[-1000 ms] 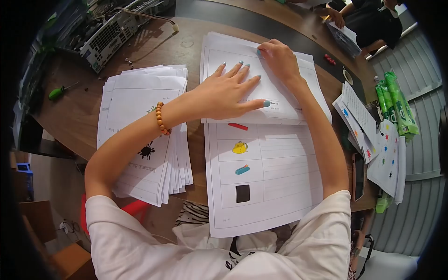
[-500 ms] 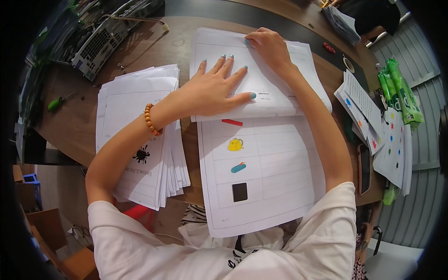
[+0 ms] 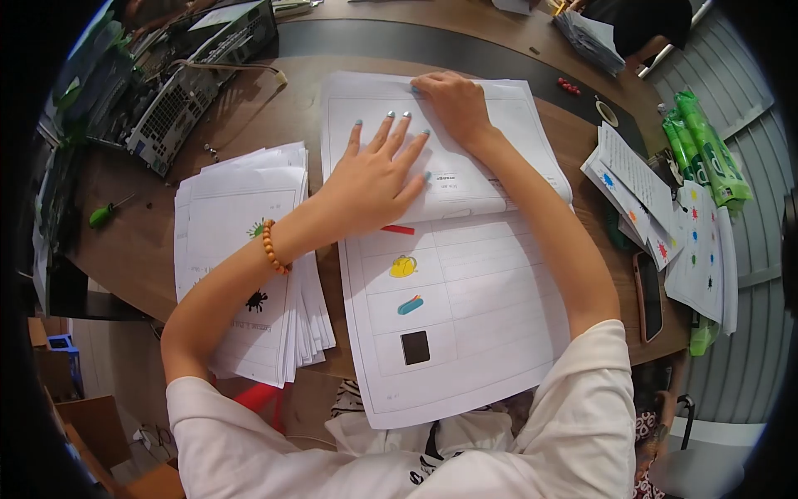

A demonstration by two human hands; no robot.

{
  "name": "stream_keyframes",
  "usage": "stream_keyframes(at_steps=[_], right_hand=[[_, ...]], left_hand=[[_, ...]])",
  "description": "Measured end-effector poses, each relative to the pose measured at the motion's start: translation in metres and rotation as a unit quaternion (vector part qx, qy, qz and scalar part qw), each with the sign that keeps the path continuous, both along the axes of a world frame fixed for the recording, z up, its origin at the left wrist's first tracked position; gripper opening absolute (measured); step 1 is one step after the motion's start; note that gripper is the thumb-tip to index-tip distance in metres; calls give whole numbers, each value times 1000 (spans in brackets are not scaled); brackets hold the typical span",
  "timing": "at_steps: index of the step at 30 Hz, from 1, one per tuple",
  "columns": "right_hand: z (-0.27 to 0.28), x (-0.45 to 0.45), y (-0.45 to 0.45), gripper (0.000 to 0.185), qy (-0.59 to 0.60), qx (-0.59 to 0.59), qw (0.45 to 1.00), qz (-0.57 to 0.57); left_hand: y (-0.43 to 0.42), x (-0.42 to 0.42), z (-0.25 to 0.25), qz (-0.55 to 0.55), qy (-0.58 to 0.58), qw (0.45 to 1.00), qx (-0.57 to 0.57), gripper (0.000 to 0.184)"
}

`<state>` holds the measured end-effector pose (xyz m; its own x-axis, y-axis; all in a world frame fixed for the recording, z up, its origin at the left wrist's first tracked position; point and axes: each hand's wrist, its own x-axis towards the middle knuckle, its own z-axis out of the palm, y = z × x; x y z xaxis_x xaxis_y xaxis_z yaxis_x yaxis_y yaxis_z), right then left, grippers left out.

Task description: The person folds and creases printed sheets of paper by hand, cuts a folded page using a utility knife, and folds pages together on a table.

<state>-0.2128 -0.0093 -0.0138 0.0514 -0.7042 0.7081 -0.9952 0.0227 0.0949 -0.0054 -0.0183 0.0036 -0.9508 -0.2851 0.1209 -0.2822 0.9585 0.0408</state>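
Note:
A folded-back sheet [image 3: 507,108] covers the upper part of a printed page [image 3: 499,308], which shows small pictures of a yellow bag, a teal item and a black square. My left hand [image 3: 378,179] lies on the folded-back sheet with its fingers spread, wearing a wooden bead bracelet at the wrist. Near the top edge of that sheet rests my right hand [image 3: 453,104], its fingers bent and drawn together; what they hold, if anything, is too small to make out. A stack of printed papers [image 3: 241,200] lies under my left forearm.
Metal computer case [image 3: 179,104] at the upper left, green screwdriver [image 3: 102,216] below it. On the right are a phone [image 3: 648,299], loose papers [image 3: 628,191], green packages [image 3: 706,158] and a tape roll [image 3: 606,112]. Another person's arm shows at the upper right.
The camera view has shifted. My left thumb has drawn nearer to the other fingers. My right hand has moved slightly left along the sheet's top edge.

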Motion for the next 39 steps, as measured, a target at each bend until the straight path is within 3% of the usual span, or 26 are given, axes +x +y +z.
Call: stream_keyframes(at_steps=[4,6,15,17,20,22,24,26,28,32,34,39], right_hand=[[-1,-2,-1,15,17,43,998,-43],[-1,-2,-2,12,-8,-8,1000,-17],[1,-5,-4,11,-80,-1,997,-8],[1,-4,-3,13,-84,9,996,-12],[10,4,4,23,-69,48,996,-2],[23,16,16,35,42,-36,998,-30],[38,49,58,41,-246,74,966,13],[39,85,112,44,-302,124,941,93],[26,108,153,48,-185,118,954,203],[13,114,185,51,-182,207,945,176],[20,96,197,53,-103,284,952,54],[23,54,237,48,-37,273,958,-85]], left_hand=[[9,-1,4,-71,75,995,-8,48],[10,0,8,-62,36,997,-7,48],[12,-1,7,-36,-15,997,67,50],[15,1,-2,-29,-9,999,36,51],[17,1,-13,-22,8,1000,10,54],[15,1,-13,-28,20,999,11,55],[17,1,-12,-24,33,999,16,55],[19,3,-9,-19,20,999,22,56],[19,4,-8,-18,7,999,25,56],[20,2,-12,-5,5,1000,-7,54],[21,3,-8,6,-2,1000,-6,52],[23,3,-4,25,-35,999,0,54]])
